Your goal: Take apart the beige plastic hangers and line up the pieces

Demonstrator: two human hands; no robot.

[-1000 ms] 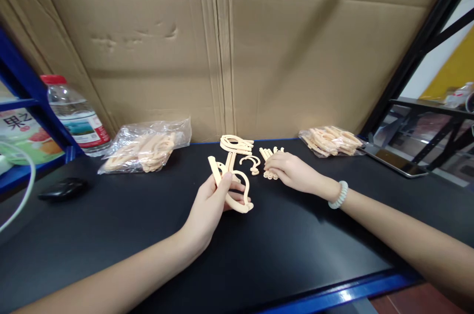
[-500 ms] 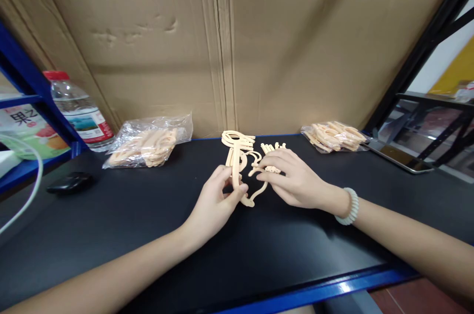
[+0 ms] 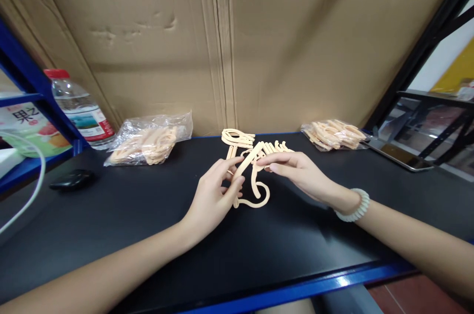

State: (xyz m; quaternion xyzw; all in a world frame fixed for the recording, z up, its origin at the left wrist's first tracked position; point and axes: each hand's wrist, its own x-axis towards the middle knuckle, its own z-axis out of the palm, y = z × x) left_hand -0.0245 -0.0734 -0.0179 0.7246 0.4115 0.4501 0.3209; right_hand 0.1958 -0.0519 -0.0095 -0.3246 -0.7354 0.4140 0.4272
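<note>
My left hand (image 3: 217, 193) is closed around a pale wooden assembly (image 3: 249, 161) of flat and curved pieces, tilted up to the right. A curled strip (image 3: 263, 201) hangs from its lower end. My right hand (image 3: 305, 173) pinches a small curved piece (image 3: 256, 181) against the assembly's upper part; its fingertips partly hide the contact. Behind the hands on the black table lie a stack of curved wooden pieces (image 3: 237, 138) and a row of slim hooked pieces (image 3: 279, 146).
Clear bags of wooden pieces lie at the back left (image 3: 148, 143) and back right (image 3: 333, 134). A water bottle (image 3: 83, 111), a black mouse (image 3: 73, 179) and a white cable (image 3: 39, 183) are at left. A phone-like slab (image 3: 400, 156) lies at right. Cardboard (image 3: 148, 47) stands behind.
The held assembly has tilted to the right, and its curled strip now hangs lower and wider. My right hand has shifted slightly right, with the small piece now pointing down.
</note>
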